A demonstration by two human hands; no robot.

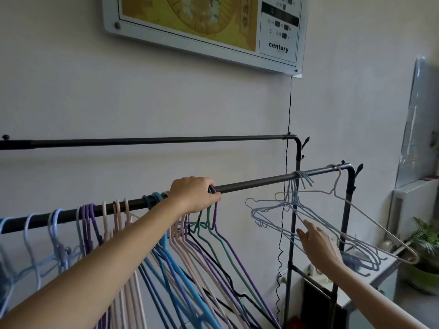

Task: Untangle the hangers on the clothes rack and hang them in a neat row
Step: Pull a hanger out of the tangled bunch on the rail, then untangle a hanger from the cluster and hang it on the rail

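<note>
Left hand (193, 195): fingers curled over the near rail (256, 184), pinching the hooks of the green and purple hangers (215, 224). Right hand (319, 245): fingers spread, tips touching the wires of the pale blue hanger cluster (275, 214), which hangs tilted near the rail's right end. A white hanger (356, 210) hangs just beside it. Remaining hangers crowd the rail's left portion.

The left hand (194, 195) is closing its grip over hanger hooks (212, 189) on the front rail (256, 183). Right of that grip, the right hand (318, 245) is touching tangled pale-blue hangers (280, 210), fingers spread.
</note>
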